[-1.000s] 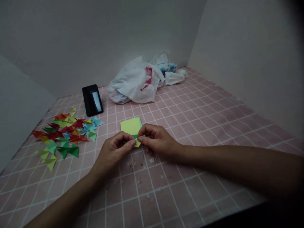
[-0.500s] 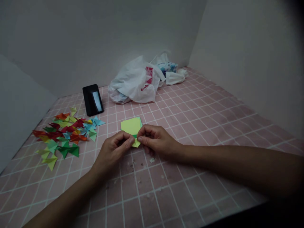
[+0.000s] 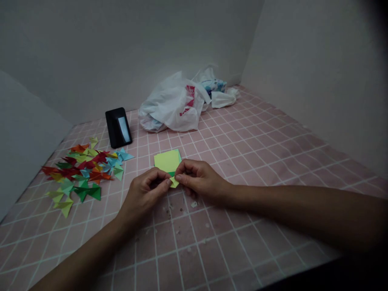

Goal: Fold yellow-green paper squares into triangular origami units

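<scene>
My left hand [image 3: 145,193] and my right hand [image 3: 200,178] meet over the pink tiled floor [image 3: 242,161]. Both pinch one small folded piece of yellow-green paper [image 3: 173,182] between thumb and fingers. Only a corner of that piece shows between the fingertips. Just behind the hands lies a small stack of square paper sheets [image 3: 167,160], yellow-green on top with a green edge showing below.
A pile of folded paper triangles [image 3: 81,171] in red, green, blue and yellow lies at the left. A black phone [image 3: 118,127] leans near the wall. White plastic bags [image 3: 177,103] sit in the far corner. Small crumbs dot the tiles below my hands.
The hands stay in the same spot. My fingers have shifted slightly on the folded paper, which now shows a little less between them.
</scene>
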Motion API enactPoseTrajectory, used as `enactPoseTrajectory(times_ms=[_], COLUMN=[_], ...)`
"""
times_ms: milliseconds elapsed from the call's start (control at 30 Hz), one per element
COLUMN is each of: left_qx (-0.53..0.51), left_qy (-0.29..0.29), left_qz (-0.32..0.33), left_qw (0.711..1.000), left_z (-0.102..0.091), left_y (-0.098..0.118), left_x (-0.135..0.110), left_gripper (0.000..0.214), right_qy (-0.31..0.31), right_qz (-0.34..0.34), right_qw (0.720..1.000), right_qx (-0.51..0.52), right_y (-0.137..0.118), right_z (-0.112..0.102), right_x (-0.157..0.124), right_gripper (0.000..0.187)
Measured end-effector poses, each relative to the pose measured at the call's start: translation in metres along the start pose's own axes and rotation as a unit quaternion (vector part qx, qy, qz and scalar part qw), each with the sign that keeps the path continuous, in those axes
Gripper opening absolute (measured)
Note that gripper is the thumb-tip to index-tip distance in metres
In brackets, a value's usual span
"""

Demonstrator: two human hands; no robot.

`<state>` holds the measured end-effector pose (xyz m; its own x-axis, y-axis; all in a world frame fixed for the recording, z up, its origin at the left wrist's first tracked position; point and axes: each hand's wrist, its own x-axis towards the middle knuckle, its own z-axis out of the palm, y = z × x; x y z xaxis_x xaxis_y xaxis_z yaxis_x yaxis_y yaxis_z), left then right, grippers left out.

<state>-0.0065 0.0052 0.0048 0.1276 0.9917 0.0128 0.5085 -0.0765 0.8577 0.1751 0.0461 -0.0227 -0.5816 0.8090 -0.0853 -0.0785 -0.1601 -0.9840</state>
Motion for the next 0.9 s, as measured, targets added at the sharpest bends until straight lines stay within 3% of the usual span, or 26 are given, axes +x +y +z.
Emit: enactPoseTrajectory(times_ms=[267,567,900], left_qx=[0.025,-0.062,-0.071], left_qy=[-0.002,-0.019,0.000], left_qz=[0.017,-0.034,-0.041], left_qw=[1.000,0.997,0.997], left_z=[-0.0005,0.0014,0.0054], left_y=[-0.0012,-0.0046,-0.0031], left_x=[0.0002,0.0010,0.0002], left_gripper=[0.017,0.017,0.018], right_qy=[0.002,0.025,0.025], right_qz=[-0.003,-0.015,-0.057], right_qw=[1.000,0.998,0.996], right_qx=[-0.011,-0.047,-0.071], right_y=[0.0025,-0.0014,0.0005], right_z=[-0.0007,0.0004,-0.0010], right_x=[0.0006,-0.0001,0.0007], right_gripper=[0.010,0.011,0.013])
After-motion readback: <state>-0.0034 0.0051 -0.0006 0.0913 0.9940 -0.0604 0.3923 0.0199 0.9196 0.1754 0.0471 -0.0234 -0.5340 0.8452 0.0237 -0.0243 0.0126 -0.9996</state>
